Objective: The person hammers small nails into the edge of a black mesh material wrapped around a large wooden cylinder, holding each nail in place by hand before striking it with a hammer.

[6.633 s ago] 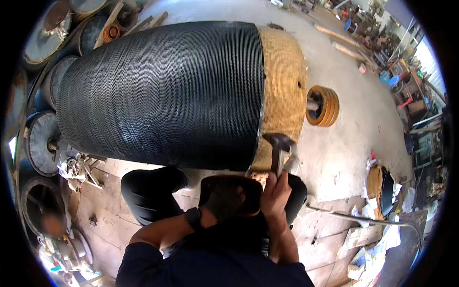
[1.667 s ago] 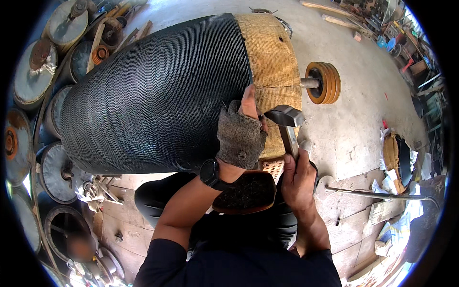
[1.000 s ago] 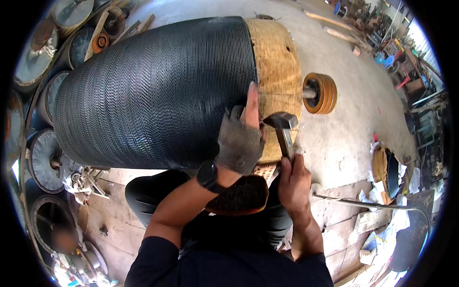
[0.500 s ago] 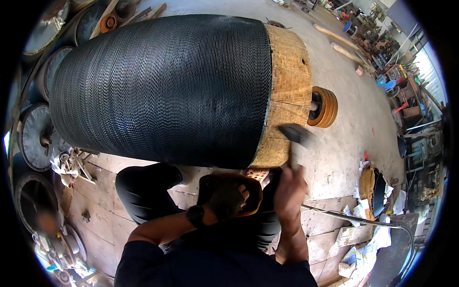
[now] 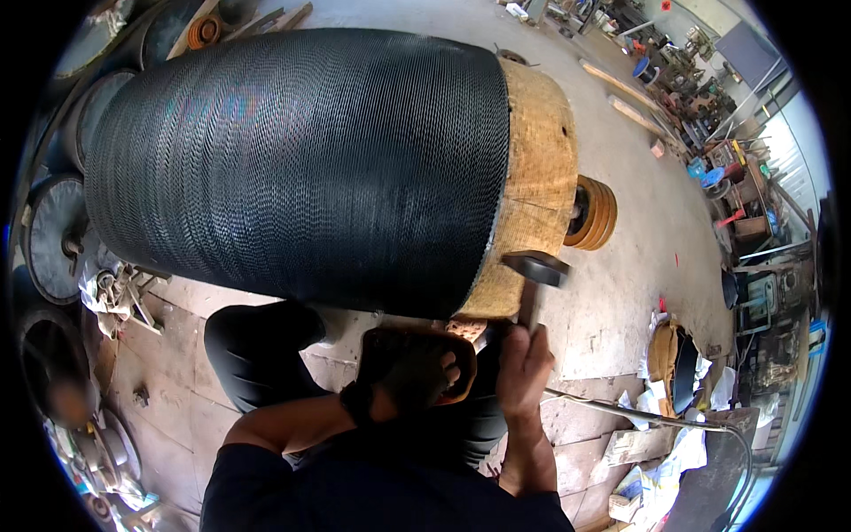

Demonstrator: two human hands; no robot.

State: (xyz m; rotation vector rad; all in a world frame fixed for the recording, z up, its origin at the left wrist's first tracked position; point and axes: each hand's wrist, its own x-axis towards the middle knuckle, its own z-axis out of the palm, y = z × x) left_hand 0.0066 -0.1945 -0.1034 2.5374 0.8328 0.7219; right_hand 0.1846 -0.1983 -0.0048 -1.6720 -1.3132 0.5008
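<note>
A big drum lies across my front, its roller covered in black, finely ridged wire-like bristle or winding (image 5: 301, 168). Its right end is a bare wooden band (image 5: 542, 133), with a grooved orange pulley (image 5: 596, 213) beyond. My right hand (image 5: 523, 368) is closed round the handle of a hammer (image 5: 537, 268), whose head is over the band's lower right edge. Whether it touches the wood I cannot tell. In my lap rests a dark box with a brown rim (image 5: 465, 390). My left hand (image 5: 421, 374) is in it, dark and shadowed, fingers curled; what they hold is hidden.
Round drums or wheels (image 5: 58, 238) stand along the left. Scraps lie on a small stand (image 5: 124, 293). A cable (image 5: 638, 412) runs right past a torn round bundle (image 5: 669, 363) and paper. Timber lengths (image 5: 634, 111) lie far right, before cluttered machinery (image 5: 767, 301).
My right hand and the hammer have come slightly down and left, and the hammer is less blurred. My left hand stays in the box. The whole view has shifted a little.
</note>
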